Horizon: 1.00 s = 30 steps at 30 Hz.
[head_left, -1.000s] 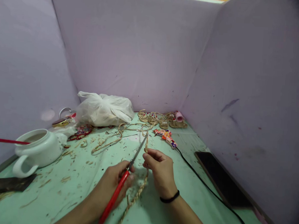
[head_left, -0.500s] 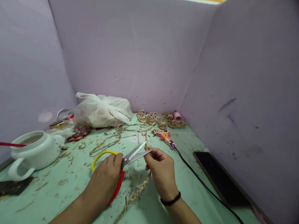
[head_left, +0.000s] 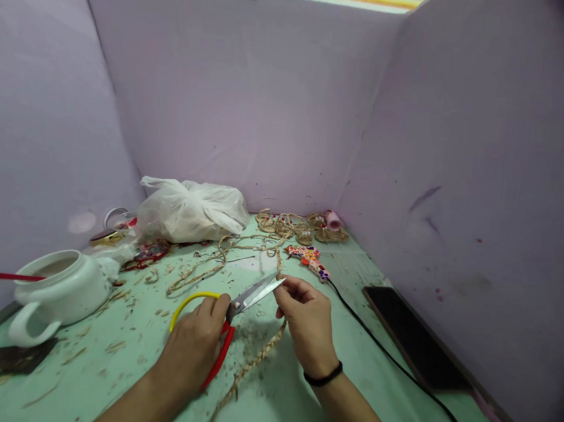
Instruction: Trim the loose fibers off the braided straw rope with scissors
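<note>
On a green tabletop (head_left: 146, 323) between lilac walls (head_left: 245, 107), left hand (head_left: 193, 344) grips scissors (head_left: 250, 298), right hand (head_left: 309, 324) cord (head_left: 259, 358).

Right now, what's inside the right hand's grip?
Apparently a braided cord: it shows beyond the right hand and again below it. The stretch between is mostly covered by hand and scissors, so how it's pinched can't be seen.

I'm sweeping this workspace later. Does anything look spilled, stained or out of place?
Yes. Loose straw scraps litter the green tabletop left of the scissors, scattered rather than gathered. Dark grime smudges the tabletop between the scissors and the braided cord. Purple marks stain the pale right wall.
</note>
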Available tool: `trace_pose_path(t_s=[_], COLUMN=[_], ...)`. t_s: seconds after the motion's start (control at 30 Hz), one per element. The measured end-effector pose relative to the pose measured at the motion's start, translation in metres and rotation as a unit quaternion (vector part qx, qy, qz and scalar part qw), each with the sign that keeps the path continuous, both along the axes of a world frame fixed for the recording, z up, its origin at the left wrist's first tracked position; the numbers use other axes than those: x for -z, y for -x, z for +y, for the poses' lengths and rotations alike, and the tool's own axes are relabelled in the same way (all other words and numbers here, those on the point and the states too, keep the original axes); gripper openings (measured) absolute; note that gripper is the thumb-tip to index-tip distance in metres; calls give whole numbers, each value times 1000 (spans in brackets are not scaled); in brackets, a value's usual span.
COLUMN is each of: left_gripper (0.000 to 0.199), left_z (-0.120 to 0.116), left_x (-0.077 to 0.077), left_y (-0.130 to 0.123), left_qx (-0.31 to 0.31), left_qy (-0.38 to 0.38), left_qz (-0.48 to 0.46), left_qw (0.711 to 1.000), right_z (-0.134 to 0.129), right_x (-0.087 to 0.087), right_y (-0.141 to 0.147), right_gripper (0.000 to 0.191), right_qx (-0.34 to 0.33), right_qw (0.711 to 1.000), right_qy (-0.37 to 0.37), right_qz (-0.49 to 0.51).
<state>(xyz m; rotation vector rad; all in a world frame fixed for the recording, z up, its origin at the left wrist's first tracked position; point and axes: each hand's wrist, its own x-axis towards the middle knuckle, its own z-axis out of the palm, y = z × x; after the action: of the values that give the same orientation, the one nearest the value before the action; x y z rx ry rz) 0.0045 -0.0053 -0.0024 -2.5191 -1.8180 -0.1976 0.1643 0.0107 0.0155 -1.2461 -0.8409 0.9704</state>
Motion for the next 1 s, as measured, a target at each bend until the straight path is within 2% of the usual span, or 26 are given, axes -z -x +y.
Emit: trace_pose_path(t_s=[0.2,0.57,0.73,1.0], left_gripper=[35,34,35,22], left_z=[3,4,3,0], left_x=[5,9,8,0], left_y=[4,6,7,4], left_qx=[19,24,32,68], left_qy=[-9,-48,-38,-12], left_qz=[7,9,-40,-138], left_qw=[1000,999,998,988], right_z=[4,2,2,2], right_x=[-1,0,1,3], right_y=[-8,-5,-6,-7], right_gripper=[18,17,17,19], right_qx=[-3,-4,-7,-2], right_qw=[1000,1000,999,999], right_qy=[-14,-20,-28,-31], right_qz=[-3,-18,-25,-19])
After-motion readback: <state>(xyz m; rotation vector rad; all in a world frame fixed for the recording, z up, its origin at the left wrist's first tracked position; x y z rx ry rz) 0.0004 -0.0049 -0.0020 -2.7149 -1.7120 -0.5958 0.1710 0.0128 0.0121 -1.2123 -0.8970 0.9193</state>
